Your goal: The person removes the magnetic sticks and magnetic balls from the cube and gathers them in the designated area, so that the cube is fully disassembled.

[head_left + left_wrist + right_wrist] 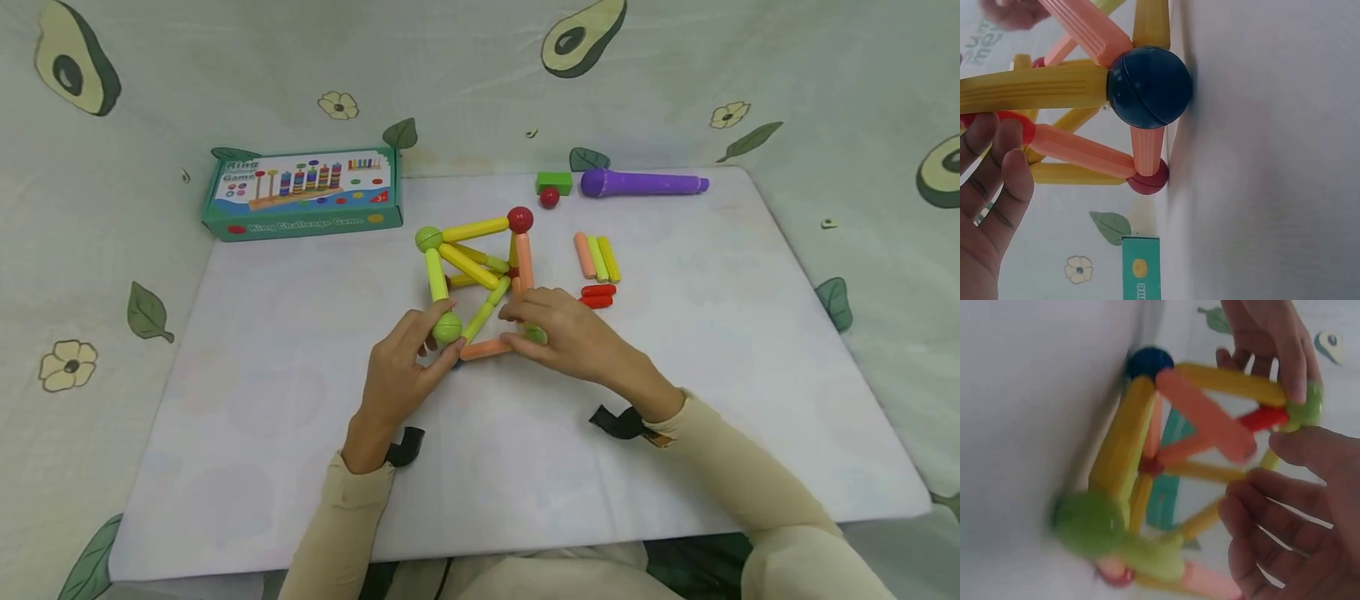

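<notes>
A frame of coloured rods and balls stands on the table. My left hand (405, 358) grips the green ball (447, 327) at its near left upper corner, thumb on one side and fingers on the other. In the left wrist view, those fingertips (1016, 169) lie by a red rod behind a yellow rod (1035, 87). A blue ball (1150, 87) sits low at this corner. From it an orange rod (1207, 415) slants up to a free end. My right hand (570, 337) hovers beside that end, thumb and fingers parted with nothing between them. Another green ball (1088, 522) sits low at the near right.
Loose orange, green and yellow rods (597, 257) lie right of the frame, with red rods (597, 296) below them. Behind are a green block (553, 183), a red ball (549, 197) and a purple microphone (645, 183). A game box (303, 196) stands back left.
</notes>
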`<action>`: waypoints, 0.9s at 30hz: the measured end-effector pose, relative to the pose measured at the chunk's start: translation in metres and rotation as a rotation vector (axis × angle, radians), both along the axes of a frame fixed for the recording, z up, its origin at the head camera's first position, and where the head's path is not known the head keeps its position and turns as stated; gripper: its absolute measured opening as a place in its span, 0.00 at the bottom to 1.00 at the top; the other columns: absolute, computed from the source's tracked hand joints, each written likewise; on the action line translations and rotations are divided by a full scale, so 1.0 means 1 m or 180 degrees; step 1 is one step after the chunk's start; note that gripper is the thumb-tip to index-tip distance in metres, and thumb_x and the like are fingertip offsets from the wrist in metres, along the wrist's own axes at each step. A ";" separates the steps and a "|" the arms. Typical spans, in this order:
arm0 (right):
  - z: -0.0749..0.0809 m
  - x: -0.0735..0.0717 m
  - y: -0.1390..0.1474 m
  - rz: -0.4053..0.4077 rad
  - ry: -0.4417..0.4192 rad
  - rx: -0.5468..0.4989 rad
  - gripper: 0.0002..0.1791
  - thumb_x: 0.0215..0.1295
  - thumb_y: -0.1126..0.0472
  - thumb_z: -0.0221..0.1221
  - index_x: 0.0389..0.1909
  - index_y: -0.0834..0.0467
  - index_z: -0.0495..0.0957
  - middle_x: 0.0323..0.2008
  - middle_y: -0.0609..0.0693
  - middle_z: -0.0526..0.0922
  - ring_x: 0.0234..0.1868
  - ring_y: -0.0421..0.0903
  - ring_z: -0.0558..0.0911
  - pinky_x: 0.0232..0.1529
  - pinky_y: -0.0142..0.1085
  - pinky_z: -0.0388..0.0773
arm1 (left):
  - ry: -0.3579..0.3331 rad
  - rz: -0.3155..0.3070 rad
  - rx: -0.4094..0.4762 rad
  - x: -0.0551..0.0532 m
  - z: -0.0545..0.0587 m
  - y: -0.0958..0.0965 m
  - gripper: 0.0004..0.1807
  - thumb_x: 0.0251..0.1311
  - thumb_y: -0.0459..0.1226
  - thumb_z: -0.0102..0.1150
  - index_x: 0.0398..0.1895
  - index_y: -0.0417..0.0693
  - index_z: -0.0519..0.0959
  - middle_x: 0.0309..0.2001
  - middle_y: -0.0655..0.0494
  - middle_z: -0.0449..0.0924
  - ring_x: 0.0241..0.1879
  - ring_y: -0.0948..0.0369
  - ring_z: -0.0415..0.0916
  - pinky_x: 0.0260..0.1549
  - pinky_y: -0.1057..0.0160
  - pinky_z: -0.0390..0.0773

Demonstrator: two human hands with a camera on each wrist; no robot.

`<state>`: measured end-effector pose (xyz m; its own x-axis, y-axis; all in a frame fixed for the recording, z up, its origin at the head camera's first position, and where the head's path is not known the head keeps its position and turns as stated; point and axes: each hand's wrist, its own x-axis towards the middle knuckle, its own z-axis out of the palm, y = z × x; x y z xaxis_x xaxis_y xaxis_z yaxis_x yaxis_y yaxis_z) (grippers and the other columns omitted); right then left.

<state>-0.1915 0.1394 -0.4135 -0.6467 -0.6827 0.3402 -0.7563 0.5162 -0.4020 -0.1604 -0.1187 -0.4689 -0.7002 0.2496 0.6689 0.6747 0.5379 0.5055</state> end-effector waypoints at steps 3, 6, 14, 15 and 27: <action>-0.006 0.002 -0.017 0.0133 0.0074 0.0140 0.13 0.65 0.56 0.67 0.46 0.59 0.84 0.44 0.49 0.84 0.47 0.45 0.79 0.51 0.42 0.75 | 0.0011 -0.0026 0.0024 -0.001 -0.001 0.001 0.25 0.67 0.47 0.62 0.65 0.51 0.74 0.33 0.53 0.73 0.27 0.58 0.73 0.22 0.62 0.76; -0.011 0.002 -0.030 0.0214 0.0130 0.0287 0.13 0.63 0.57 0.68 0.46 0.59 0.85 0.44 0.49 0.84 0.47 0.46 0.79 0.51 0.41 0.75 | 0.0034 -0.0030 0.0044 -0.001 -0.002 0.003 0.25 0.66 0.45 0.64 0.64 0.51 0.75 0.33 0.53 0.73 0.26 0.58 0.73 0.21 0.63 0.75; -0.024 0.000 -0.054 0.0161 0.0283 0.0617 0.07 0.62 0.59 0.68 0.38 0.58 0.85 0.32 0.47 0.82 0.33 0.43 0.79 0.38 0.35 0.76 | 0.0066 0.0030 0.0006 -0.001 0.000 0.001 0.24 0.66 0.45 0.64 0.64 0.52 0.75 0.32 0.53 0.73 0.26 0.59 0.72 0.21 0.65 0.73; -0.025 0.000 -0.056 0.0139 0.0268 0.0674 0.07 0.62 0.59 0.67 0.36 0.58 0.85 0.30 0.47 0.81 0.31 0.43 0.78 0.35 0.34 0.76 | 0.0060 0.0034 -0.0002 -0.001 0.000 0.001 0.24 0.66 0.45 0.64 0.64 0.52 0.75 0.32 0.53 0.73 0.27 0.59 0.72 0.21 0.65 0.73; -0.036 -0.011 -0.062 0.0029 0.0106 0.0734 0.09 0.56 0.56 0.69 0.25 0.54 0.79 0.23 0.42 0.70 0.22 0.38 0.69 0.25 0.30 0.67 | -0.0024 -0.0013 0.0007 0.000 0.001 0.002 0.24 0.67 0.48 0.62 0.63 0.51 0.75 0.34 0.53 0.74 0.28 0.59 0.73 0.22 0.64 0.74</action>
